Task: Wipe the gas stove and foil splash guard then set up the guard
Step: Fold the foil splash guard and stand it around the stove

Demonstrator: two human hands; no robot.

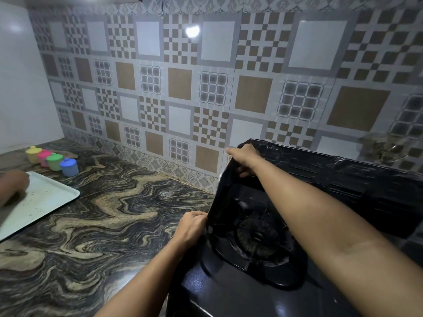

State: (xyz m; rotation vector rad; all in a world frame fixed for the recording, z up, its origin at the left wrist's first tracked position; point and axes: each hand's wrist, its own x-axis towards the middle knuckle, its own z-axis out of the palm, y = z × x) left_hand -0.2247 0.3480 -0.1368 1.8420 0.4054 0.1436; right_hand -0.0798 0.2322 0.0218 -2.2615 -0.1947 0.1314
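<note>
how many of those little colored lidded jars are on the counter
4, in a row at the far left of the counter behind the tray: yellow jar, pink jar, green jar, blue jar. None seems hidden.

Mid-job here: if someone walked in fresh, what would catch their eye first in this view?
Probably both hands on the dark splash guard at the stove: the right hand at its top corner, the left hand pinching its lower front edge beside the burner. Next, four coloured lidded jars at the far left of the marbled counter, behind a pale tray.
</note>
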